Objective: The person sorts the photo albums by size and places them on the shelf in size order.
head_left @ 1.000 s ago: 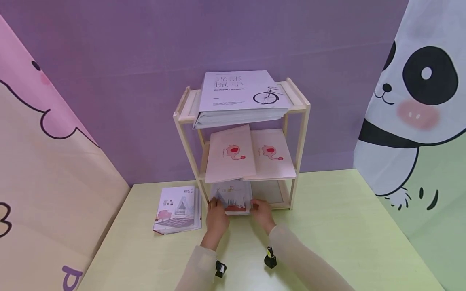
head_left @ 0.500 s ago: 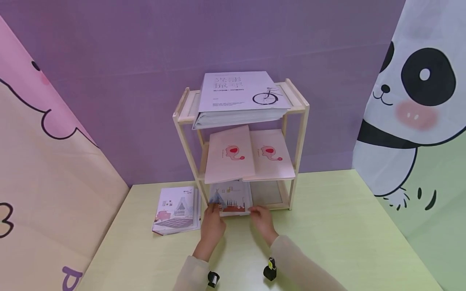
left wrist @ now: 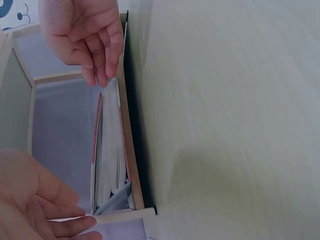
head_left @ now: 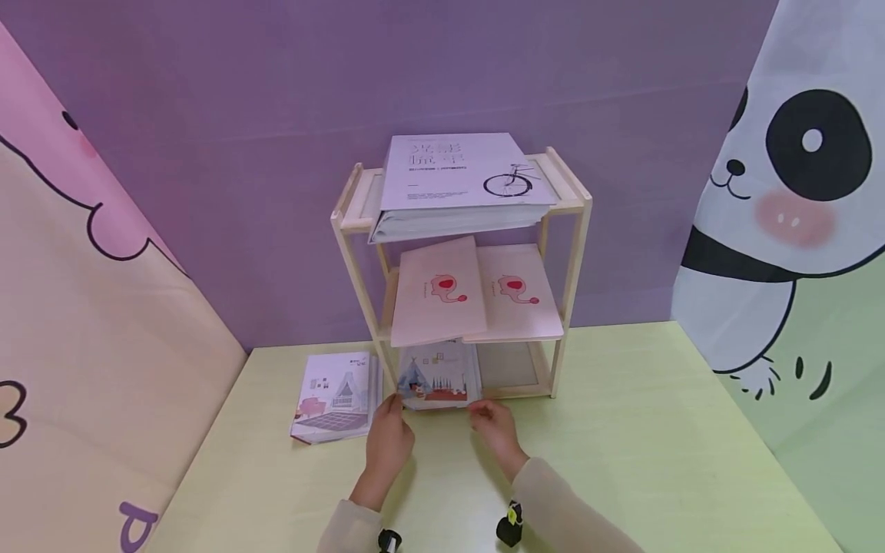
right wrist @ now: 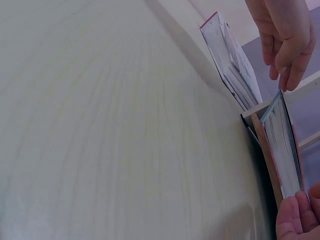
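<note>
A thick book with a tent drawing on its cover [head_left: 442, 376] lies on the left part of the bottom board of a small wooden rack [head_left: 577, 261]. At its near left corner is my left hand [head_left: 389, 438], fingers fairly straight; the right wrist view shows the fingertips [right wrist: 287, 82] at or very close to that corner. My right hand [head_left: 496, 430] is at the near right corner, fingers loosely bent, fingertips [right wrist: 300, 200] against the page ends or just beside them. The left wrist view shows both hands around the book's page edges [left wrist: 110, 145].
Left of the rack, another thick book [head_left: 335, 399] lies on the pale table [head_left: 657, 445]. The middle board bears two overlapping pink booklets with elephants [head_left: 439, 296]. On top rests a large white book with a bicycle [head_left: 463, 177], overhanging the front. A purple backdrop [head_left: 242, 192] stands behind.
My left hand has moved back and left from the tent book's left side, uncovering more of the cover. My right hand has drawn slightly back toward me. The book stays on the bottom board.
</note>
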`<state>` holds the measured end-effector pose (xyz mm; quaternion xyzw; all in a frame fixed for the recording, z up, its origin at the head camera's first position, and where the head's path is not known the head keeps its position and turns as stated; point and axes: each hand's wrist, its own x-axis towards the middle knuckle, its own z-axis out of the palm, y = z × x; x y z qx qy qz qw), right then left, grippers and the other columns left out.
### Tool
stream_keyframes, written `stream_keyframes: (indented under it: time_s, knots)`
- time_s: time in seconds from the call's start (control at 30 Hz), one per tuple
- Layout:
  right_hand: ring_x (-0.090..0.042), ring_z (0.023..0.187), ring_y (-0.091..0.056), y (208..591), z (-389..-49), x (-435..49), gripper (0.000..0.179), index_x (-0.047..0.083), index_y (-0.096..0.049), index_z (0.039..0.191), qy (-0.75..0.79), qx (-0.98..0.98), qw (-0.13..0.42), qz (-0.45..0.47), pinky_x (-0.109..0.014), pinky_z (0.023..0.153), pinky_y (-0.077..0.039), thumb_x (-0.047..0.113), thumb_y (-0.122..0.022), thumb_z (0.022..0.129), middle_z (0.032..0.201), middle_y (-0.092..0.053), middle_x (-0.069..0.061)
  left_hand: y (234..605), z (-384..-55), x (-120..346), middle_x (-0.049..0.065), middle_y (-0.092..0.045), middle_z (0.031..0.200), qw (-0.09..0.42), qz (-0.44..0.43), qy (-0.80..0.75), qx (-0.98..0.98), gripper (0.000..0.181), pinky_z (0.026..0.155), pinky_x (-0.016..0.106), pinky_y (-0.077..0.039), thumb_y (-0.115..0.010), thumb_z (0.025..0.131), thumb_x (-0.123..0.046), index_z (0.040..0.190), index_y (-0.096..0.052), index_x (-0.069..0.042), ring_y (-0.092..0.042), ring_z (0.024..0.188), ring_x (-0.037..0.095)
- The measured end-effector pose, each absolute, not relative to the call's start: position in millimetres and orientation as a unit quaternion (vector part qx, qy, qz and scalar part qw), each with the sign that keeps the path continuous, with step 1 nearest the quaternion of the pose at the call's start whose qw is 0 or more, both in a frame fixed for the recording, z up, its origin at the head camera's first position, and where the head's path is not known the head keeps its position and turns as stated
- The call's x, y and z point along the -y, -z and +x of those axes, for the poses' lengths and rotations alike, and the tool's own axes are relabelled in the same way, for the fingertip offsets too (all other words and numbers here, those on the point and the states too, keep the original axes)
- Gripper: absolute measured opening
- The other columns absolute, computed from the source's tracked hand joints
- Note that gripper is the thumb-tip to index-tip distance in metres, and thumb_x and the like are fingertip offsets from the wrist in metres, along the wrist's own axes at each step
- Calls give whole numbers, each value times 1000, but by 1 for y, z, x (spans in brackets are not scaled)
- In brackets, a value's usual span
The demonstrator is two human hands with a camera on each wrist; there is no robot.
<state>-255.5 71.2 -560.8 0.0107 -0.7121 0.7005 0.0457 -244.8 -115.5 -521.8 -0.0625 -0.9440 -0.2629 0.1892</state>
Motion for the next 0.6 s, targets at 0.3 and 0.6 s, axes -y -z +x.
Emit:
stream_keyframes:
  time_s: [0.3,0.6]
  knots:
    - [-10,72,-57,566,-254,-59,18,-18,-57,96,-717,697,-9,14,-24,61,-51,-8,-55,81,91,-63,-27,524,-241,130,29,-56,120,158,-45,279,946,40,92,50,-44,-52,80,5,119,-55,15,-52,113,43]
    - [-14,75,-58,565,-250,-46,16,-14,-59,96,-704,709,-36,33,-31,63,-53,-3,-56,85,91,-64,-24,524,-240,146,30,-58,112,171,-44,281,943,38,86,52,-46,-58,79,1,114,-56,16,-56,105,44]
